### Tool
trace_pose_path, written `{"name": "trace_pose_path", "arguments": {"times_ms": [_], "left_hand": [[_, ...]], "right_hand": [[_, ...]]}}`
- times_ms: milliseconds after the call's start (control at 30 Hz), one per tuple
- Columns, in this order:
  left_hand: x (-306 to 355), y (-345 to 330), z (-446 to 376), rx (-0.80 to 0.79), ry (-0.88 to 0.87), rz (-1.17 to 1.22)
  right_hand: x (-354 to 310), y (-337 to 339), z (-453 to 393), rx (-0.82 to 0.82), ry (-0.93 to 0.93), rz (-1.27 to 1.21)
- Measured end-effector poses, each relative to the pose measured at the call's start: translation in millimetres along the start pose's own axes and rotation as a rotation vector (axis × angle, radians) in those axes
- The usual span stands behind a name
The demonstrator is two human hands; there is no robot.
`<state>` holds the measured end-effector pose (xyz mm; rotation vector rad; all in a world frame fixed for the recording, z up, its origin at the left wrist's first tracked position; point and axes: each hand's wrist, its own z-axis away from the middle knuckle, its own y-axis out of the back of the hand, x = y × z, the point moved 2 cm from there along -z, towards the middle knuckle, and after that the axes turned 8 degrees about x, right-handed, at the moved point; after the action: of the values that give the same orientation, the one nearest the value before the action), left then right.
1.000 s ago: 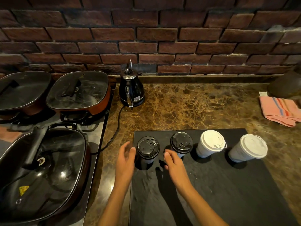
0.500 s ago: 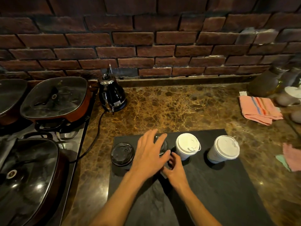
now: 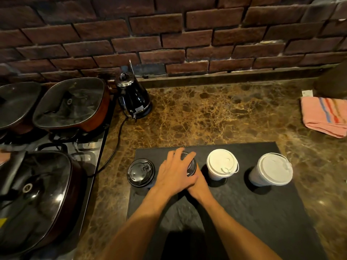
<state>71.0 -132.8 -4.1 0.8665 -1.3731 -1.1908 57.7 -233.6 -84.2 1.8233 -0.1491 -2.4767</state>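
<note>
View: head camera, the only one I have.
Left grip: my left grip point(image 3: 175, 172) lies on top of the second black-lidded cup point(image 3: 191, 167), fingers spread and fairly straight across the lid, not wrapped round it.
Right grip: my right grip point(image 3: 198, 186) sits at the near side of that cup, tucked under the left; its fingers are hidden, so I cannot tell whether it is clasping.
Cup: upright on the black slab point(image 3: 244, 212), second from the left in a row of four.
Row: first black-lidded cup point(image 3: 140, 172) just to the left; left white-lidded cup point(image 3: 222, 164) and right white-lidded cup point(image 3: 272, 169) to the right.
Bench: brown marbled bench point(image 3: 206, 119) carries the slab, a black kettle point(image 3: 134, 98) and a striped towel point(image 3: 324, 115).
Left edge: lidded pans point(image 3: 71, 104) on the hob.
</note>
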Motion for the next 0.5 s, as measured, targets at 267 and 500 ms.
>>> {"name": "trace_pose_path", "arguments": {"times_ms": [267, 500], "left_hand": [[10.2, 28.3, 16.1, 0.021, 0.095, 0.138], [-10.0, 84.0, 50.8, 0.074, 0.222, 0.778]], "right_hand": [[-15.8, 17.7, 29.2, -0.076, 0.081, 0.091], [-67.8, 50.5, 80.6, -0.031, 0.119, -0.081]]}}
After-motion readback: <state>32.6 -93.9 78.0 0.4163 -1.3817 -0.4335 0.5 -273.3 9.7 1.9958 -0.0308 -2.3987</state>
